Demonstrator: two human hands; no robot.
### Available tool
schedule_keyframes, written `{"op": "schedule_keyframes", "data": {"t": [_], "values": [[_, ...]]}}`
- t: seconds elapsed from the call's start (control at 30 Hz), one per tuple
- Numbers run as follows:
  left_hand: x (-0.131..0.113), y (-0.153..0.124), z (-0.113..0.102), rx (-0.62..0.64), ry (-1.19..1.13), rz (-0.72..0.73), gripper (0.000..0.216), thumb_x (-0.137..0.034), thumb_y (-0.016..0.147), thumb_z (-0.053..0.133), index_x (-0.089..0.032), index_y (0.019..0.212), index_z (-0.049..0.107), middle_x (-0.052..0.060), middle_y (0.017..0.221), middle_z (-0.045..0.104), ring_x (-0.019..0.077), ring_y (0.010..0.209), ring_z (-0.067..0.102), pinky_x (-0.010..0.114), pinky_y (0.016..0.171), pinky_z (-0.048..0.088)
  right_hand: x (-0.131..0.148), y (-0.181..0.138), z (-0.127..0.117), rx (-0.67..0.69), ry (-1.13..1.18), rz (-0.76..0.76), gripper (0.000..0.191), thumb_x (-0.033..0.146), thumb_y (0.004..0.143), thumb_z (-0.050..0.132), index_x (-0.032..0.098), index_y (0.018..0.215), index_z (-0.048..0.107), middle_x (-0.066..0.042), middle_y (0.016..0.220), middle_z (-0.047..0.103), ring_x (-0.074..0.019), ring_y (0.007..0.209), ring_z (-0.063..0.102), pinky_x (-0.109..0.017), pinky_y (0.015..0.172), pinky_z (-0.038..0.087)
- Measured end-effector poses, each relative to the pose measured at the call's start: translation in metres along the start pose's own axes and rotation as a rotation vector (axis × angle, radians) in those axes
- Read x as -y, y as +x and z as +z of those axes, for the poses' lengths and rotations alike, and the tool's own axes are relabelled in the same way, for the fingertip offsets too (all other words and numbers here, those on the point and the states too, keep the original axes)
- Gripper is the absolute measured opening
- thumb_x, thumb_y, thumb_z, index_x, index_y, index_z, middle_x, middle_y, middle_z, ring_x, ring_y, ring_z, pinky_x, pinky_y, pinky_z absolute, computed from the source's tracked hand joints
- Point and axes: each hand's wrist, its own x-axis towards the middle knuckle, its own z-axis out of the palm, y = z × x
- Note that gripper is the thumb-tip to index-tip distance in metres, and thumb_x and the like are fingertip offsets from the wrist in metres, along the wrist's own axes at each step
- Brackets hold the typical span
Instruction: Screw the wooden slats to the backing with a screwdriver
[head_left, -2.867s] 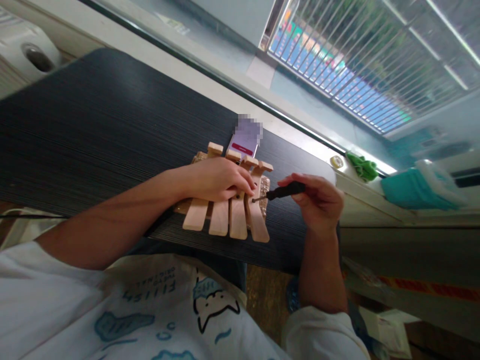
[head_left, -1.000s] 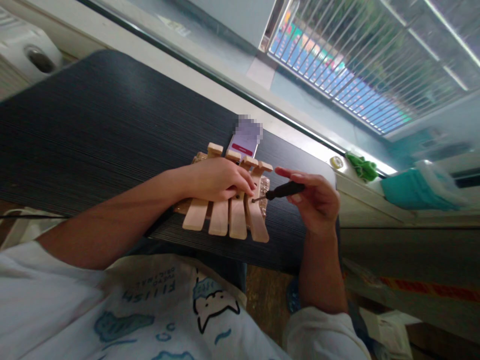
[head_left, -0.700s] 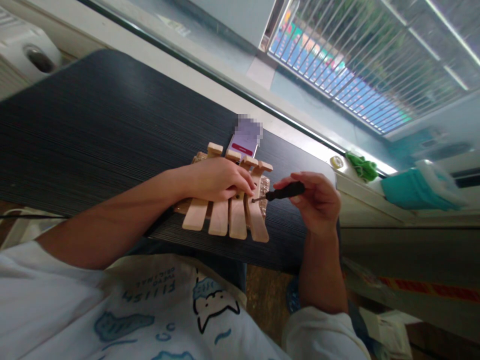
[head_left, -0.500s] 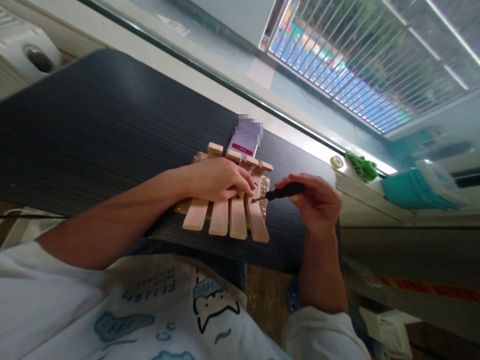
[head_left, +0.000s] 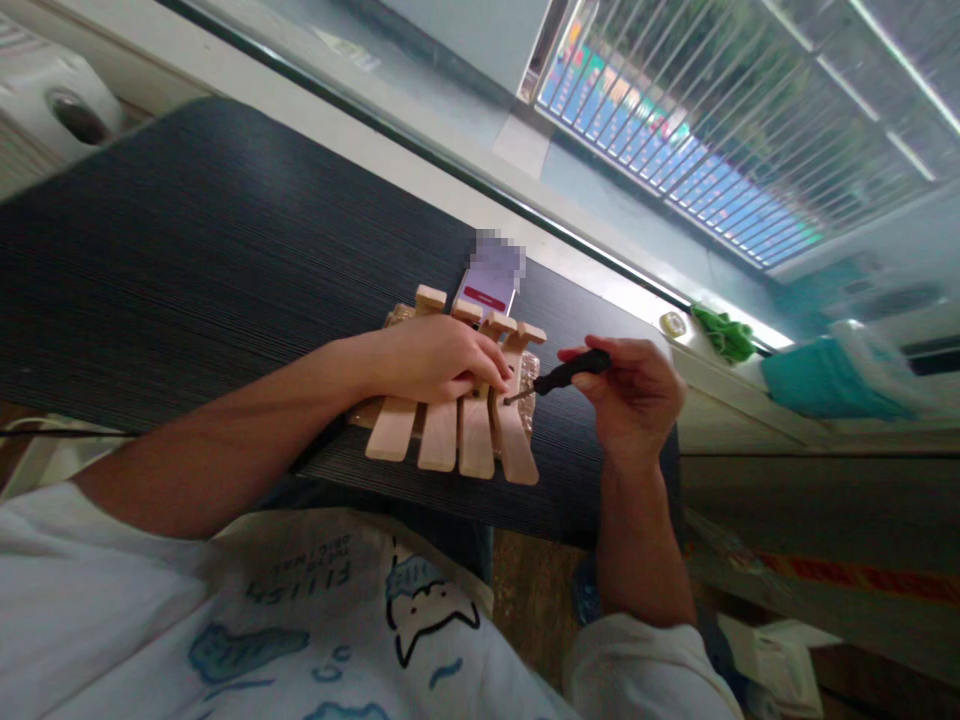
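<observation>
Several pale wooden slats lie side by side, their far ends raised in short crosspieces. My left hand rests across them with fingers bent, the fingertips pressed on the right-hand slat. In my right hand is a screwdriver with a black handle, gripped between thumb and fingers. Its thin shaft slants down to the left, and the tip meets the right-hand slat near my left fingertips. Any screw under the tip is too small to make out. Brownish bubble wrap shows beneath the slats.
Beyond the slats a phone lies on the dark table. A roll of tape, a green cloth-like item and a teal container are along the sill at right. A white appliance stands at far left.
My right hand has shifted its fingers on the screwdriver handle, which has risen slightly. The tip remains at the same spot, and my left hand and the slats stay put.
</observation>
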Motion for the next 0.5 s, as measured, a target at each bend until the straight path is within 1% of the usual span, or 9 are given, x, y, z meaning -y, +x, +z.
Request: {"op": "schedule_keyframes", "data": {"t": [0.17, 0.23, 0.33, 0.4, 0.5], "values": [[-0.0004, -0.0003, -0.0003, -0.002, 0.008, 0.003, 0.045, 0.001, 0.081, 0.056, -0.023, 0.114, 0.075, -0.001, 0.125, 0.071, 0.0162, 0.111, 0.068, 0.027, 0.102, 0.049, -0.0006, -0.001, 0.0012, -0.052, -0.053, -0.019, 0.028, 0.033, 0.071, 0.085, 0.032, 0.096, 0.073, 0.007, 0.078, 0.075, -0.0129, 0.068, 0.075, -0.023, 0.056, 0.062], [-0.0005, -0.0002, -0.0001, -0.003, 0.009, -0.001, 0.045, 0.001, 0.081, 0.056, -0.024, 0.113, 0.075, -0.001, 0.125, 0.071, 0.0163, 0.111, 0.068, 0.027, 0.101, 0.049, -0.0008, -0.0015, 0.0011, -0.059, -0.087, -0.018, 0.027, 0.035, 0.071, 0.085, 0.031, 0.095, 0.072, 0.007, 0.077, 0.074, -0.0113, 0.062, 0.072, -0.022, 0.049, 0.057], [0.0, -0.0001, 0.0006, -0.007, 0.008, 0.0, 0.044, 0.0, 0.082, 0.056, -0.025, 0.113, 0.075, -0.002, 0.125, 0.071, 0.0159, 0.111, 0.068, 0.027, 0.101, 0.05, -0.0005, -0.0029, 0.0007, -0.065, -0.109, -0.013, 0.027, 0.034, 0.071, 0.084, 0.032, 0.095, 0.071, 0.007, 0.076, 0.071, -0.0079, 0.053, 0.063, -0.021, 0.04, 0.046], [0.0007, -0.0001, 0.0011, -0.011, 0.01, 0.005, 0.044, -0.001, 0.082, 0.056, -0.025, 0.112, 0.075, -0.002, 0.125, 0.072, 0.0155, 0.111, 0.068, 0.026, 0.101, 0.05, 0.0002, -0.0041, 0.0005, -0.071, -0.117, -0.015, 0.026, 0.033, 0.073, 0.083, 0.032, 0.095, 0.07, 0.007, 0.074, 0.067, -0.0071, 0.052, 0.058, -0.021, 0.04, 0.042], [0.0016, -0.0001, 0.0013, -0.019, 0.012, 0.011, 0.044, 0.0, 0.081, 0.055, -0.025, 0.112, 0.076, -0.002, 0.124, 0.072, 0.0151, 0.111, 0.069, 0.026, 0.1, 0.05, 0.0008, -0.0059, 0.0007, -0.081, -0.161, -0.028, 0.024, 0.03, 0.075, 0.081, 0.031, 0.095, 0.069, 0.007, 0.073, 0.061, -0.0071, 0.052, 0.055, -0.022, 0.041, 0.041]]}}
